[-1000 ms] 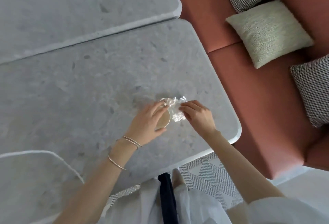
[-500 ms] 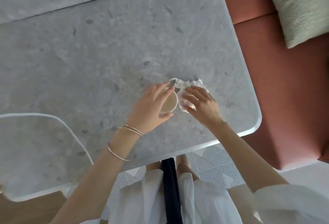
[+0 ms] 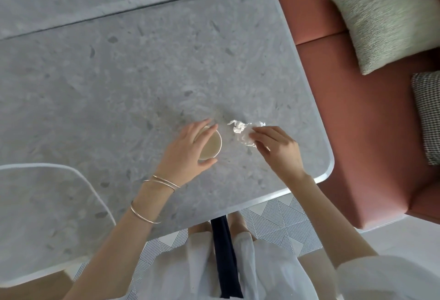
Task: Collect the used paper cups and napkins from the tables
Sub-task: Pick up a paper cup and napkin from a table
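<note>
So the left hand point(image 3: 188, 154) is wrapped around a paper cup point(image 3: 213, 146), fingers and thumb curled on its sides, over the gray stone table point(image 3: 119, 80) toward its near right corner. Can't tell if the cup is actually sitting on the top or lifted. Right hand point(image 3: 281, 152) is pinching a crumpled white napkin point(image 3: 242, 133) lying just beside the cup, a small gap between them, and there's a reddish couch point(image 3: 357, 133) along the table's right edge.
</note>
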Available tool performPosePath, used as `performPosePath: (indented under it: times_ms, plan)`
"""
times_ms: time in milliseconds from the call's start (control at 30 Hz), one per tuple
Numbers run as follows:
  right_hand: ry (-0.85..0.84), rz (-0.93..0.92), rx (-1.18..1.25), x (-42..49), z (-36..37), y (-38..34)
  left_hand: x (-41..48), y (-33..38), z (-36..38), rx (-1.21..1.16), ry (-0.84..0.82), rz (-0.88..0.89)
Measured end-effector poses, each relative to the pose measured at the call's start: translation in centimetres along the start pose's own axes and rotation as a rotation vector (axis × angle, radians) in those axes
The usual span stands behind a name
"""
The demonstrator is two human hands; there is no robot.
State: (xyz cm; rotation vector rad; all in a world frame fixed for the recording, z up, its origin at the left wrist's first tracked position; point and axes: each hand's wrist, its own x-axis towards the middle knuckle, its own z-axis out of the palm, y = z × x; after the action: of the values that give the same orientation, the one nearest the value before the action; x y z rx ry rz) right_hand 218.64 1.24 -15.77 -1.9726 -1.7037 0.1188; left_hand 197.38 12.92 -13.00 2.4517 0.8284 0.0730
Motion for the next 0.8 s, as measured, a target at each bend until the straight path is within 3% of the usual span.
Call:
performPosePath:
  times_ms: [167,433,800]
  plan:
    - [0.032,-0.023,-0.008,2.3,0.1,-0.4,-0.1,0.0,-0.1,0.011,0.004,-0.005]
    - [-0.171,0.057,-0.023,3.7,4.5,0.2,0.0,-0.1,0.1,0.007,-0.003,-0.02]
    - [-0.08,0.117,-0.031,0.0,4.5,-1.0,0.2,0.0,-0.2,0.021,-0.074,0.046]
